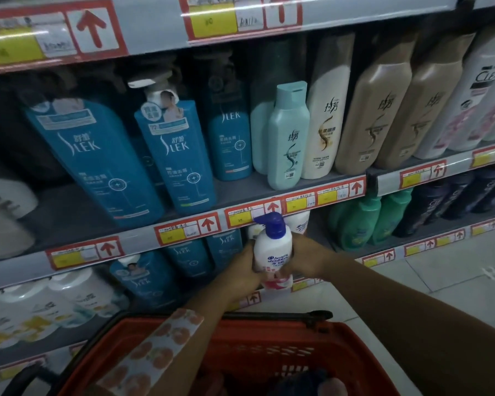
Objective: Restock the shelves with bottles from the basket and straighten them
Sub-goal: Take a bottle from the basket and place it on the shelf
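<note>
Above the red basket (pixel 269 364), at the lower shelf (pixel 132 258) edge: my left hand (pixel 242 271) and right hand (pixel 306 257), fingers closed, clamp the white pump bottle (pixel 272 247). Rigid, smooth plastic, probably slippery, moderately heavy; grip mid-body, not the pump.

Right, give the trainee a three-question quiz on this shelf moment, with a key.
1. True or false: the white pump bottle with the blue cap is held by both the left hand and the right hand.
2. Which colour is the plastic basket below the arms? A) green B) red C) grey
3. Fill in: the small pale mint flip-cap bottle stands on the shelf between the teal bottles and the ____ bottle.

Key: 1 true, each hand has a grip on one side; 2 B; 3 cream.
</note>
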A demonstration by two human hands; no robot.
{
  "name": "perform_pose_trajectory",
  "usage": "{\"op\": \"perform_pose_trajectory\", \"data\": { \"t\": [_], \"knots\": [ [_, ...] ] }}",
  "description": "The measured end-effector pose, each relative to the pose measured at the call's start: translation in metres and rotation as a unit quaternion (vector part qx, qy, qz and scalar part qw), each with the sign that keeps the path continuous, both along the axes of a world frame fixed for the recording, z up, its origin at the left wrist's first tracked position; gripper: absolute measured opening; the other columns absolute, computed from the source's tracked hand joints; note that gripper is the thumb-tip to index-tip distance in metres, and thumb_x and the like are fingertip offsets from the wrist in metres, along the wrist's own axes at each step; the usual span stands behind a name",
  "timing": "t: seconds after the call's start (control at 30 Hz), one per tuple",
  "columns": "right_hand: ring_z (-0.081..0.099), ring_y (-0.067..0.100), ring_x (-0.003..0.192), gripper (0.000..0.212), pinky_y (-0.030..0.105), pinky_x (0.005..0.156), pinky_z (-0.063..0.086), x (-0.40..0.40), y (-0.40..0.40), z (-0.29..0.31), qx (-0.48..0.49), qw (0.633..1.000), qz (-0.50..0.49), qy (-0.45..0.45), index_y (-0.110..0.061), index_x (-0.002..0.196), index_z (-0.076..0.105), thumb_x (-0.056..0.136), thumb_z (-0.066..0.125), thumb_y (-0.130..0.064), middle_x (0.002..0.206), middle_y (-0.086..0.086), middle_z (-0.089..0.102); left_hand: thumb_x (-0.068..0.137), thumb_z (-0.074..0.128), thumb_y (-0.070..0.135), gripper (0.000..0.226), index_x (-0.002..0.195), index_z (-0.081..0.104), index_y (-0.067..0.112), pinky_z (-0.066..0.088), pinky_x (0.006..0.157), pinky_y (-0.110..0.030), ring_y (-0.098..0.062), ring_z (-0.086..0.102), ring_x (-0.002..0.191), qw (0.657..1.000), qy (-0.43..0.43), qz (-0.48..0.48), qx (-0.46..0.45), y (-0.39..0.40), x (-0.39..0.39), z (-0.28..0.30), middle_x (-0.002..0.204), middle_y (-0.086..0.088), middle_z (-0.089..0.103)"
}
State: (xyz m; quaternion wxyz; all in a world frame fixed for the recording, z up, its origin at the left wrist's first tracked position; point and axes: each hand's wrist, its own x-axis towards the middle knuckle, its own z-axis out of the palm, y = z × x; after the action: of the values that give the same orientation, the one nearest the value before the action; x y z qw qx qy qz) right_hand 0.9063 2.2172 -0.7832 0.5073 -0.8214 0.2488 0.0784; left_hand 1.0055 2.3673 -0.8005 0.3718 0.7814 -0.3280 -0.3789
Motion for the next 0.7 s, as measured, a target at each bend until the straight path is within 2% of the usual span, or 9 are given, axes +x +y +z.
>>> {"op": "perform_pose_trajectory", "data": {
  "t": [0.07,0.17,0.27,0.37,0.57,0.7],
  "knots": [
    [0.061,0.016,0.105,0.068,0.032,0.09,0.051,0.001,-0.002,-0.008,-0.019,1.0,-0.009,0.002,-0.022,0.125,0.056,0.068,0.082,0.005,0.113,-0.003,0.064,0.089,0.073,0.015,0.069,0.147,0.041,0.032,0.044,0.105,-0.036,-0.016,0.051,0.13,0.999,-0.048,0.003,0.015,-0.004,0.004,-0.008,0.141,0.006,0.055],
    [0.057,0.017,0.108,0.064,0.036,0.097,0.05,0.006,0.0,-0.016,-0.02,0.999,-0.042,-0.019,-0.02,0.123,0.056,0.07,0.08,0.008,0.112,-0.002,0.06,0.091,0.07,0.014,0.058,0.143,0.048,0.028,0.043,0.111,-0.047,-0.019,0.053,0.129,0.996,-0.088,0.021,0.021,-0.009,0.006,-0.022,0.14,0.001,0.058],
    [0.055,0.019,0.114,0.068,0.04,0.104,0.047,0.015,0.003,-0.019,-0.014,0.998,-0.059,-0.034,-0.016,0.13,0.056,0.071,0.08,0.007,0.121,0.002,0.061,0.092,0.068,0.011,0.053,0.141,0.051,0.025,0.043,0.111,-0.046,-0.019,0.054,0.128,0.995,-0.089,0.042,0.007,-0.013,0.011,-0.031,0.139,-0.001,0.059],
    [0.057,0.017,0.113,0.071,0.038,0.099,0.048,0.022,0.0,-0.026,0.015,0.996,-0.072,-0.045,-0.017,0.13,0.057,0.068,0.078,0.01,0.119,0.001,0.063,0.095,0.065,0.012,0.052,0.143,0.049,0.025,0.043,0.11,-0.044,-0.02,0.054,0.128,0.993,-0.106,0.056,0.009,-0.013,0.015,-0.036,0.14,0.0,0.058],
    [0.054,0.025,0.125,0.075,0.053,0.109,0.044,0.029,-0.007,-0.035,0.043,0.994,-0.09,-0.039,-0.02,0.136,0.05,0.073,0.075,0.011,0.128,0.005,0.061,0.099,0.06,0.021,0.043,0.141,0.051,0.026,0.045,0.107,-0.045,-0.019,0.055,0.127,0.992,-0.09,0.085,0.007,-0.016,0.022,-0.042,0.139,0.003,0.059],
    [0.052,0.024,0.127,0.077,0.052,0.11,0.044,0.033,-0.005,-0.038,0.036,0.994,-0.095,-0.03,-0.023,0.141,0.044,0.077,0.073,0.007,0.133,0.003,0.059,0.1,0.059,0.022,0.047,0.145,0.049,0.029,0.045,0.108,-0.047,-0.018,0.055,0.129,0.992,-0.095,0.087,0.003,-0.016,0.025,-0.045,0.14,0.004,0.059]
  ]
}}
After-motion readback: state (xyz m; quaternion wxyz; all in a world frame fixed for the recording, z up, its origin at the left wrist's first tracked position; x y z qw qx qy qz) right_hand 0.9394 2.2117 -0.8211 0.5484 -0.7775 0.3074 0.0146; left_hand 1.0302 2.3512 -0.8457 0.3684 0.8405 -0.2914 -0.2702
